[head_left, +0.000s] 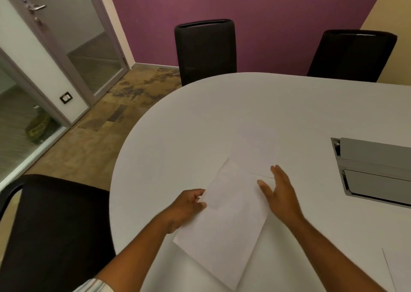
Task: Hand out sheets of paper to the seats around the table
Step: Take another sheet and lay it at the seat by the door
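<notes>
Far left: glass door [73,47] with metal handle, patchy brown floor [124,113] below it. Near left: black chair [55,231] pulled close to the rounded end of the white table [178,125]. Left hand [189,207] pinches the left edge of a white sheet [224,216], thumb on top, fingers curled under; sheet lies angled, its lower part raised a little off the table and casting a shadow. Beyond it, a second sheet [255,151] lies flat on the tabletop, its near corner overlapped by the held sheet. Behind the table's far edge, a black chair back [205,51] stands against the purple wall [266,13]. Right hand [280,193] open, fingers spread and extended, hovering at the right edge of the held sheet; contact with the paper cannot be told. Further right: another black chair [353,56] at the far edge, a grey cable hatch [375,169] set into the tabletop. Bottom right corner: the edge of a further sheet [398,269] on the table.
</notes>
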A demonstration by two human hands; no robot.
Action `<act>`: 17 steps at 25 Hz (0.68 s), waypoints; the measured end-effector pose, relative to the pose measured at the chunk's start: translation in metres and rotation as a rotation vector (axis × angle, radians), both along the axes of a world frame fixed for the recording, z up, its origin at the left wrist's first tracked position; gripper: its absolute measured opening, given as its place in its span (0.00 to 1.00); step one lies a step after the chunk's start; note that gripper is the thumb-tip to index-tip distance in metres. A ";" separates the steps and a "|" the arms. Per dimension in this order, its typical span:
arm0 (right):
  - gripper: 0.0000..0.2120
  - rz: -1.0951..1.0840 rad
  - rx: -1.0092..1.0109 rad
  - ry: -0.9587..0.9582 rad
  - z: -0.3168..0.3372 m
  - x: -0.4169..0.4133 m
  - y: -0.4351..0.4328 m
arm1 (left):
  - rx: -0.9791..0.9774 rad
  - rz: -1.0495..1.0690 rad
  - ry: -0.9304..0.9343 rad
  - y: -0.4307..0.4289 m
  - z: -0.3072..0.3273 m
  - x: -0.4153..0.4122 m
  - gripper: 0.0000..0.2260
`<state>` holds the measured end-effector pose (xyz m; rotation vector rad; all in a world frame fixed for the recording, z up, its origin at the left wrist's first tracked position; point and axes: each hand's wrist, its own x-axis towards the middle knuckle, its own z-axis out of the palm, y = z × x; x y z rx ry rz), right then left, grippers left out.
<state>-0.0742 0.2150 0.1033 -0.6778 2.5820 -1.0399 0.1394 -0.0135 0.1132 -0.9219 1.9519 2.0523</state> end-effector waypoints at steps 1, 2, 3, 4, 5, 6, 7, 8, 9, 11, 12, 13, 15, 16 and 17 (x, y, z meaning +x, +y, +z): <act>0.32 0.035 0.070 -0.028 0.000 -0.006 0.002 | -0.003 -0.009 0.002 -0.008 0.003 0.009 0.15; 0.31 0.066 0.083 -0.086 0.000 -0.009 0.004 | -0.008 -0.018 0.005 -0.015 0.007 0.017 0.15; 0.28 0.078 0.038 -0.184 -0.001 -0.008 0.004 | -0.012 -0.026 0.010 -0.022 0.010 0.025 0.15; 0.22 0.076 -0.044 -0.317 0.000 -0.005 0.003 | -0.014 -0.036 0.011 -0.030 0.013 0.031 0.15; 0.16 0.080 -0.120 -0.450 0.000 0.000 0.003 | -0.009 -0.047 0.007 -0.037 0.016 0.037 0.15; 0.10 0.094 -0.170 -0.548 0.000 0.007 0.001 | -0.009 -0.058 -0.002 -0.045 0.018 0.041 0.15; 0.07 0.101 -0.188 -0.606 -0.001 0.014 0.000 | -0.027 -0.072 -0.017 -0.051 0.019 0.045 0.15; 0.06 0.098 -0.188 -0.638 -0.002 0.022 -0.004 | -0.071 -0.082 -0.038 -0.059 0.018 0.047 0.16; 0.06 0.080 -0.192 -0.658 -0.004 0.028 -0.008 | -0.141 -0.092 -0.061 -0.066 0.017 0.049 0.16; 0.05 0.007 -0.222 -0.680 -0.012 0.040 -0.019 | -0.358 -0.075 -0.112 -0.078 0.011 0.051 0.19; 0.05 -0.041 -0.242 -0.691 -0.016 0.045 -0.024 | -0.493 -0.038 -0.130 -0.082 0.006 0.052 0.22; 0.05 -0.088 -0.265 -0.706 -0.022 0.050 -0.030 | -0.618 0.013 -0.145 -0.084 0.001 0.056 0.24; 0.05 -0.160 -0.311 -0.743 -0.035 0.060 -0.042 | -0.802 0.116 -0.142 -0.078 -0.009 0.064 0.27; 0.05 -0.189 -0.329 -0.763 -0.041 0.065 -0.049 | -0.856 0.133 -0.135 -0.071 -0.018 0.070 0.28; 0.05 -0.214 -0.342 -0.779 -0.046 0.071 -0.056 | -0.883 0.116 -0.136 -0.062 -0.027 0.075 0.28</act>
